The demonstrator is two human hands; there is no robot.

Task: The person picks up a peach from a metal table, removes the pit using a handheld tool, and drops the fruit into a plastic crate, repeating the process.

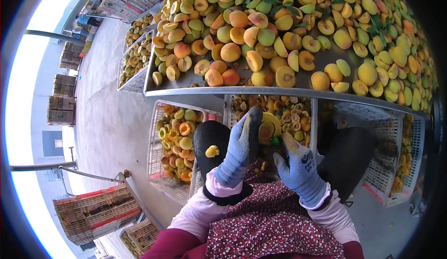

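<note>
Both hands wear blue knit gloves with dark palms, close together over my lap. My left hand [242, 142] is closed around a yellow peach half [267, 130], its cut face turned up. Close on the right, my right hand [297, 160] is closed on a small tool with a green handle [276, 141]; the tool's working end is hidden at the fruit. A yellow scrap of peach [212, 151] shows against my left knee. Beneath the hands, a white crate [314, 124] holds cut peaches and scraps.
A metal-edged table [270, 91] piled with peach halves and some leaves spans the front. Left of my knee stands a white crate [153, 138] of peach halves. More crates [382, 156] sit at the right. Stacked crates [95, 212] line the floor at left.
</note>
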